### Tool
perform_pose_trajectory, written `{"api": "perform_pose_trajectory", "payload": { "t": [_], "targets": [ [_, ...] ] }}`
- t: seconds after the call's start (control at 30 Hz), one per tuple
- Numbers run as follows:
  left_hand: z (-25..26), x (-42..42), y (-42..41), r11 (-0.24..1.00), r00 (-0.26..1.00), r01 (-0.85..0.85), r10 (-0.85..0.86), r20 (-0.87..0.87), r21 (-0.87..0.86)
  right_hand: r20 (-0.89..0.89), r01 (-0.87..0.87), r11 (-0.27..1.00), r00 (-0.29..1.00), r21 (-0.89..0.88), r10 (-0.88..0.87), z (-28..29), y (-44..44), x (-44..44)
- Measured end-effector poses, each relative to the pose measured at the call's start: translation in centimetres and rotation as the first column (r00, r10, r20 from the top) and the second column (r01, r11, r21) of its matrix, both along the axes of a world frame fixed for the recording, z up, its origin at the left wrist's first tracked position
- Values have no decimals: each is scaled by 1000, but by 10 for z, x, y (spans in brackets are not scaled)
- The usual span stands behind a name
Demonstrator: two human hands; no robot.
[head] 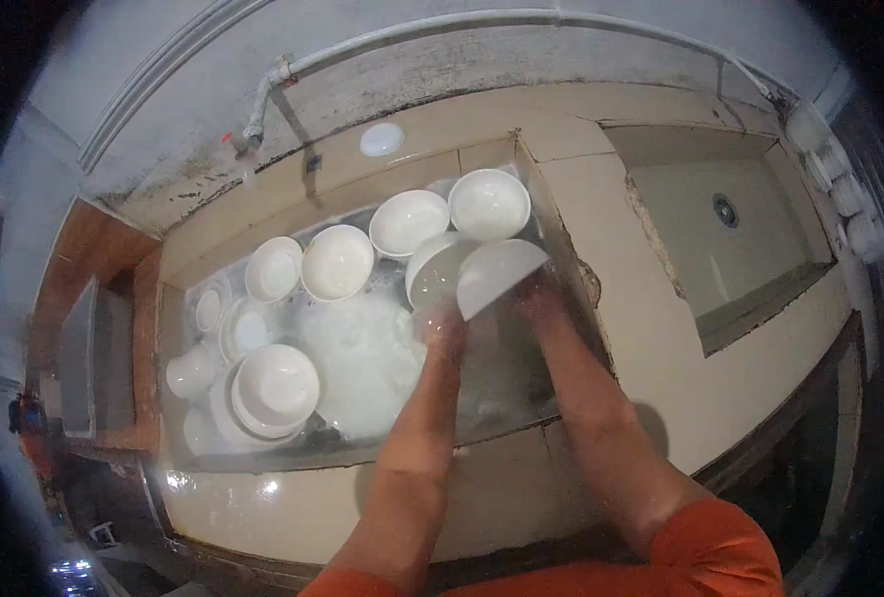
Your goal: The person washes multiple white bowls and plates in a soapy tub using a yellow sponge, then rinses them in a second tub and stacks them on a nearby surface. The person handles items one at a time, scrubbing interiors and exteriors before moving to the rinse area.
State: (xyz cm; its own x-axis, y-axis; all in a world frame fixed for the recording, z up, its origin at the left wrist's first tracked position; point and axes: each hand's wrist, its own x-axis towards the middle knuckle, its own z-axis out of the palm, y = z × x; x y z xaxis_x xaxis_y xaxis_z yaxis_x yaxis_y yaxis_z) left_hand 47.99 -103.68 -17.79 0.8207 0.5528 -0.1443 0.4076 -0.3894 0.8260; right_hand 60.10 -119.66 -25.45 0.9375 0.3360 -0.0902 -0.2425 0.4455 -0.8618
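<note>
My left hand [442,327] grips the near rim of a tilted white bowl [416,277] with water in it. Its fingers are partly hidden by splashing. Close beside it, my right hand [540,297] holds a second white bowl [503,272], tipped so that its outer side faces up. The fingers of my right hand are mostly hidden behind that bowl. Both hands are over the right part of a tiled basin [487,446] filled with cloudy, foamy water [367,366]. Behind the bowls in my hands, white bowls [489,204] [409,222] sit against the far wall.
More white bowls [337,263] and a stack of bowls [276,388] stand in the basin's left part, near a white cup [190,371]. A white lid or dish [381,139] lies on the back ledge below a tap [244,145]. To the right is a second basin [755,224] with a drain.
</note>
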Motion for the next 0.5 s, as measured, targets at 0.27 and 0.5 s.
{"api": "perform_pose_trajectory", "payload": {
  "t": [0.27,0.5],
  "targets": [
    [103,38,13,993,773,65,-114,624,101,-1,58,815,998,577,-69,159,-7,-36],
    [217,41,-40,894,669,134,-400,626,428,409,14,872,879,490,-244,261,-8,-47]
  ]
}}
